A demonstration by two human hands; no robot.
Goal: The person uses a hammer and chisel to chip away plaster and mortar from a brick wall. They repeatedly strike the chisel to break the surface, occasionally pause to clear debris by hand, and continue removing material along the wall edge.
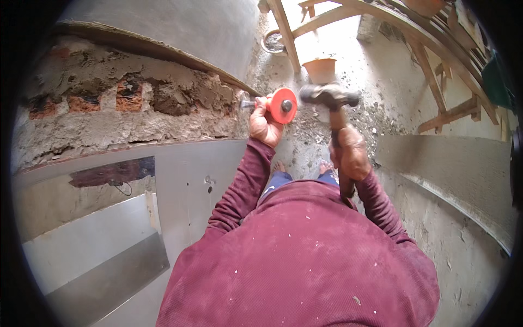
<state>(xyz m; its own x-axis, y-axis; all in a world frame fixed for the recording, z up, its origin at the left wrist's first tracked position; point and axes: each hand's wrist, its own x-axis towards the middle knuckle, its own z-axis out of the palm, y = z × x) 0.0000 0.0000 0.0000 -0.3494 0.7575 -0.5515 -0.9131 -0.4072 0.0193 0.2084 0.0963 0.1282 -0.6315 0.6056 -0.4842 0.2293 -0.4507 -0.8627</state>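
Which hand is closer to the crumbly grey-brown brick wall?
Left. The left hand, holding a chisel with a round orange guard, is beside the right end of the wall; the right hand, gripping a dark metal hammer, is farther right.

One camera, worn on the head, looks down with a very wide view: the shirt [305, 245] is near, the floor [303, 153] far.

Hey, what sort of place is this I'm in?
Probably a building site or renovation: there's a rough wall of exposed orange brick and grey mortar, a brown wooden frame, and a dark metal-headed hammer in the right hand.
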